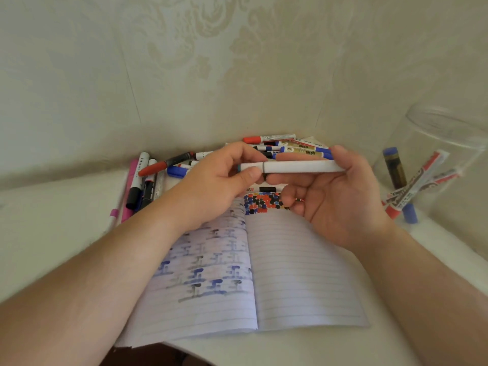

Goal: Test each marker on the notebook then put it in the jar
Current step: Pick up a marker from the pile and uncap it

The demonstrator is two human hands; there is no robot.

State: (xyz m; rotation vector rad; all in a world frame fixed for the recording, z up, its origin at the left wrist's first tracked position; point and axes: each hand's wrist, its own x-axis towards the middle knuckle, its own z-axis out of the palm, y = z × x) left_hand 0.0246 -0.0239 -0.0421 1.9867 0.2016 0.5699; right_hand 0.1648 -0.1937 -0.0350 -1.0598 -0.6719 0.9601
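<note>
Both hands are holding a white marker (293, 166) level above the notebook (264, 273): the left hand (219, 180) is pinching its cap end, the right hand (340, 196) is curling round the barrel. Uncapping looks to be the step in hand; next comes a test stroke, then the jar (433, 165) at three o'clock

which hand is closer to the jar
Right. The right hand holds the white marker just left of the jar; the left hand pinches the marker's other end, farther away.
</note>
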